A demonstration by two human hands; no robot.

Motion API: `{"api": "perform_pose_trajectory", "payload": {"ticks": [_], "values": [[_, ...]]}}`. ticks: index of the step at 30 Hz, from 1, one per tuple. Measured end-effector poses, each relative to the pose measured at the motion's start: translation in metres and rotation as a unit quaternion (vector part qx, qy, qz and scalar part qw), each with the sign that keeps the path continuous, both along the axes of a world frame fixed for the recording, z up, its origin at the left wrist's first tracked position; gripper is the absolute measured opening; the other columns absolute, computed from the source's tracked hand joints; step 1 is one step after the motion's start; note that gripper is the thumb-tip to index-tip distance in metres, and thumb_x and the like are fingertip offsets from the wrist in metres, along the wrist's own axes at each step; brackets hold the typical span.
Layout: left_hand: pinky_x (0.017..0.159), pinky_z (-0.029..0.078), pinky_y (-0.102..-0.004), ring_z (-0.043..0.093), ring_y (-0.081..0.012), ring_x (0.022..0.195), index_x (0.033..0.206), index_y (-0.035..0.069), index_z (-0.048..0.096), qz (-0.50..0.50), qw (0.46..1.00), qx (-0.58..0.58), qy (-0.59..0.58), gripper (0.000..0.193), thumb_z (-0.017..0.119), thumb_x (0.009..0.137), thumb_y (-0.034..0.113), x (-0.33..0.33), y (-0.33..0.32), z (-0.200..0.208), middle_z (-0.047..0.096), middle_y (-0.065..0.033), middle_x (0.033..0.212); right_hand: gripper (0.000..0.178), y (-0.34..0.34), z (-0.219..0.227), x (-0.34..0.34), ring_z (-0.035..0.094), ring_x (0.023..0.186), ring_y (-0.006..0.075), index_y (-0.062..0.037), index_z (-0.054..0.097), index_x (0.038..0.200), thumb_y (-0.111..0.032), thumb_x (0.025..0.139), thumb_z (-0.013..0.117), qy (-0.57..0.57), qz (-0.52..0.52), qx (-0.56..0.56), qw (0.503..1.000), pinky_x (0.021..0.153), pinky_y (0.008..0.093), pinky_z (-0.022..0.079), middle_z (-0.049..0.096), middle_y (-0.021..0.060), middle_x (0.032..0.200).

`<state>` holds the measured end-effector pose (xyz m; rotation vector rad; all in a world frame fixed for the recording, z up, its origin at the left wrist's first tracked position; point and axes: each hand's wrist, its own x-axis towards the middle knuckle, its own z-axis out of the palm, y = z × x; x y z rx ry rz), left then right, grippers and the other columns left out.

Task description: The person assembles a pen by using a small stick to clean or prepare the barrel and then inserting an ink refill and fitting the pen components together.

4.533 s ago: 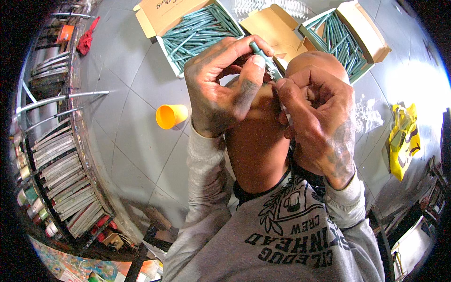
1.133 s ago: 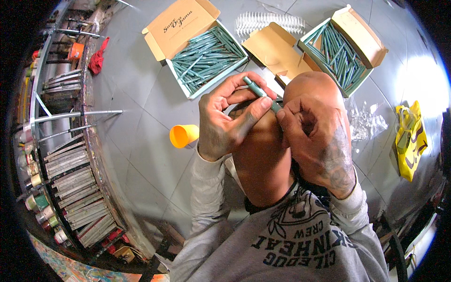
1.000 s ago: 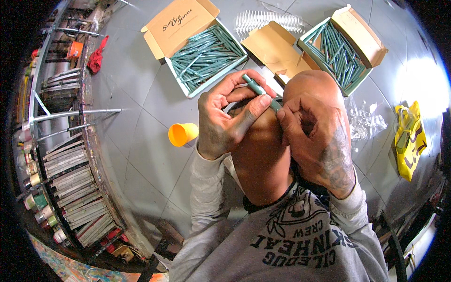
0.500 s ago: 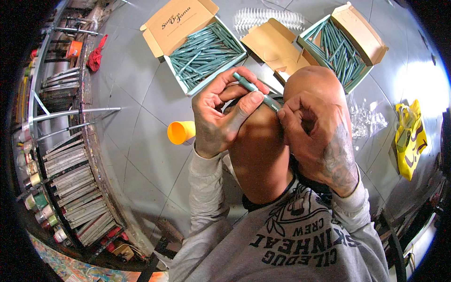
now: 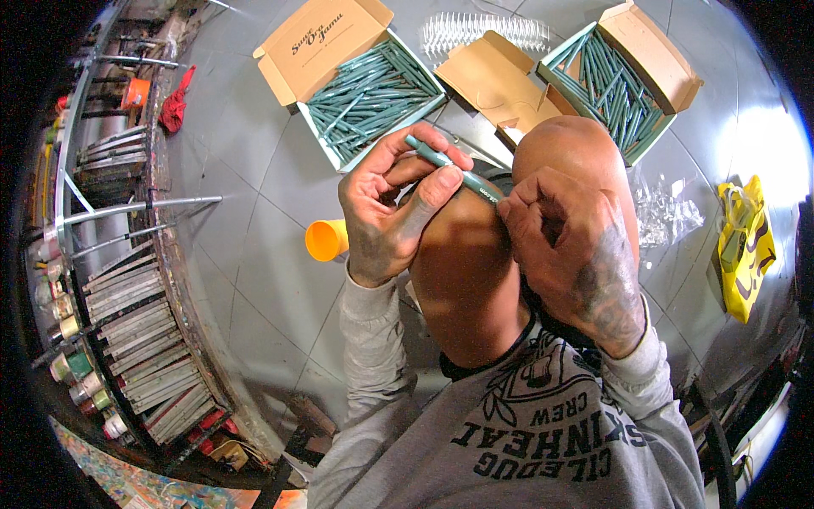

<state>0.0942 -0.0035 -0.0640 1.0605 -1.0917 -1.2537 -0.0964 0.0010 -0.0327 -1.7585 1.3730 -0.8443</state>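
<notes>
A slim teal pen (image 5: 480, 187) slants above my bare knee, with pale printing on its barrel. My left hand (image 5: 380, 212) pinches its upper part between thumb and fingers. At the lower end, my right hand (image 5: 578, 259) is closed with thumb and forefinger against the pen; its curled fingers hide that tip. Beyond my hands, an open cardboard box (image 5: 309, 38) is filled with similar teal pens (image 5: 373, 97). A second open box (image 5: 657, 59) at the far right holds more of them.
A yellow-orange cup (image 5: 326, 240) lies on the grey tiled floor by my left wrist. To the right are a clear plastic bag (image 5: 666, 212) and a yellow bag (image 5: 743, 263). Clear plastic pieces (image 5: 485, 36) lie at the back. A metal rack (image 5: 144, 207) stands left, near a red cloth (image 5: 175, 100).
My left hand and the pen have shifted slightly to the left. The pen's printing shows more fully now. My right hand keeps its grip, nearly in place.
</notes>
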Motion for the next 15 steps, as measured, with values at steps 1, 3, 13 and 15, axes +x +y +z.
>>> {"api": "perform_pose_trajectory", "payload": {"ticks": [1, 3, 13, 15], "values": [[0.086, 0.052, -0.0253, 0.067, -0.0131, 0.092, 0.114, -0.004, 0.058, -0.003, 1.000, -0.002, -0.001, 0.027, 0.070, 0.089, 0.000, 0.001, 0.000, 0.000, 0.073, -0.0145, 0.097, 0.012, 0.000, -0.001, 0.000, 0.060, 0.057, 0.0370, -0.0045, 0.060, 0.075, -0.006, 0.087, 0.062, -0.004, -0.004, -0.007, 1.000, 0.054, 0.0455, 0.047, 0.059, 0.0169, 0.063], [0.086, 0.052, -0.0255, 0.067, -0.0132, 0.092, 0.114, -0.003, 0.056, -0.010, 1.000, -0.008, -0.003, 0.028, 0.069, 0.089, 0.000, 0.002, -0.001, -0.001, 0.073, -0.0151, 0.097, 0.010, 0.001, -0.001, 0.000, 0.058, 0.056, 0.0238, -0.0024, 0.063, 0.081, -0.008, 0.089, 0.065, 0.013, 0.000, 0.015, 1.000, 0.054, 0.0361, 0.044, 0.059, 0.0125, 0.062], [0.088, 0.053, -0.0314, 0.069, -0.0185, 0.093, 0.115, 0.005, 0.040, -0.085, 0.992, 0.040, -0.080, 0.040, 0.071, 0.090, 0.006, 0.000, -0.007, 0.008, 0.074, -0.0200, 0.094, 0.005, -0.001, -0.003, -0.001, 0.063, 0.061, 0.0383, -0.0056, 0.062, 0.084, -0.009, 0.084, 0.066, 0.006, 0.023, 0.016, 1.000, 0.055, 0.0459, 0.049, 0.061, 0.0174, 0.065], [0.089, 0.053, -0.0315, 0.069, -0.0176, 0.093, 0.115, 0.004, 0.039, -0.085, 0.992, 0.054, -0.073, 0.042, 0.073, 0.090, 0.007, -0.001, -0.007, 0.011, 0.075, -0.0194, 0.092, 0.009, 0.002, -0.002, -0.001, 0.062, 0.057, 0.0251, -0.0017, 0.062, 0.084, -0.009, 0.088, 0.066, 0.018, 0.018, 0.025, 0.999, 0.055, 0.0366, 0.047, 0.062, 0.0139, 0.064]]}}
